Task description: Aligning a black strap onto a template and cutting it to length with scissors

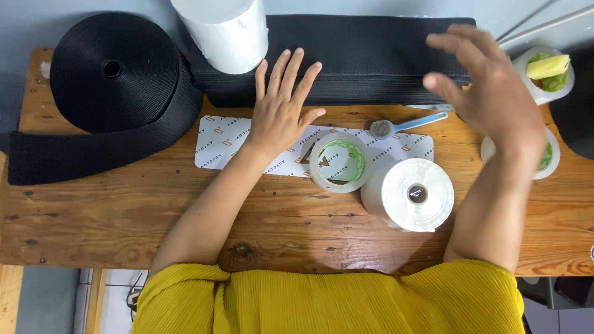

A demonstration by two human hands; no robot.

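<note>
From the head camera, the left hand (281, 111) lay flat and open, fingers spread, its palm on the white printed strip (216, 141) and its fingertips reaching the folded black webbing (365, 59) along the far edge of the wooden table (124, 210). The right hand (489, 93) hovered above the webbing's right end, open and holding nothing, blurred as if moving. A tape roll (337, 161) and a white spool (416, 193) stood just beside each other near the strip, a small blue tool (405, 124) behind them. The work seemed to be at smoothing or positioning the webbing; a grip on its edge would have called for the right hand to come down.
</note>
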